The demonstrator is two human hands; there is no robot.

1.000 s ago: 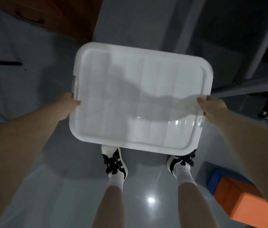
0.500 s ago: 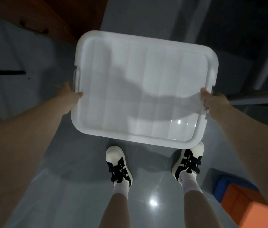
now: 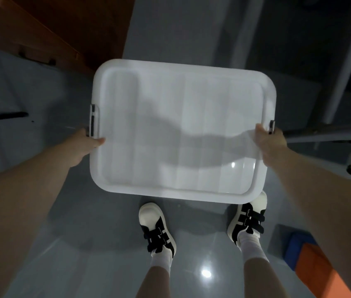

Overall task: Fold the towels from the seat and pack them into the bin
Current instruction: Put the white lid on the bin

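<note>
Above the glossy grey floor (image 3: 97, 244), the white rectangular plastic bin (image 3: 181, 130) hung level, lid face up. Left hand (image 3: 85, 145) and right hand (image 3: 270, 145) each gripped a side rim with curled fingers. A slipping edge grip could tip it onto the black-and-white shoes (image 3: 157, 229).

There is one white bin (image 3: 183, 134), closed on top. On it I count two clips: one clip (image 3: 93, 120) at its left side and one (image 3: 272, 127) at its right side. There are two hands, the left hand (image 3: 84, 145) and the right hand (image 3: 271, 143), one at each side of the bin. Below are two bare legs (image 3: 153, 282), two white socks (image 3: 161, 258) and two shoes, the left shoe (image 3: 157, 229) and the right shoe (image 3: 249, 220). On the floor (image 3: 84, 244) are one orange block (image 3: 325, 274) and one blue block (image 3: 299, 246), just beside each other, and one thin black bar (image 3: 2, 116). One brown wooden cabinet (image 3: 62, 29) stands at the upper left. One bright light spot (image 3: 205, 273) shows on the floor.
</note>
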